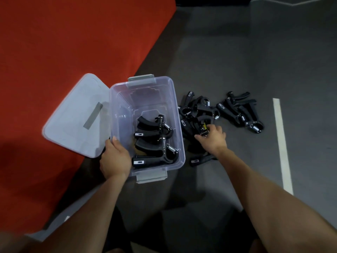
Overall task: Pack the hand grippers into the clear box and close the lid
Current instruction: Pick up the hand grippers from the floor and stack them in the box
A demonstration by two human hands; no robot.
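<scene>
**Box open, 2 grippers inside, the pile beside it**

We see the clear box (145,99) standing on the dark grey floor (237,52), its long axis running from near us to far, with a grey latch at each short end. Its lid (73,115) is off and lies flat just to the left, partly on the red mat (63,42), one edge touching or nearly touching the box's left wall.

Inside the box lie 2 hand grippers (155,141), stacked towards the near right corner. Their handles point left and their springs sit to the right, so their long axes cross the box's width.

Our left hand (114,157) grips the near left corner of the box, the thumb hooked over the rim and the fingers hidden down the outside wall.

Just right of the box is a loose pile of grippers (198,114), lying at all angles. Our right hand (212,137) reaches into the near side of this pile, its fingers curled round the metal head of one gripper (203,128). A second, smaller cluster (240,110) lies farther right, well apart from the box, handles pointing mostly up and left. A white line (282,143) runs along the floor to the right of it.
</scene>
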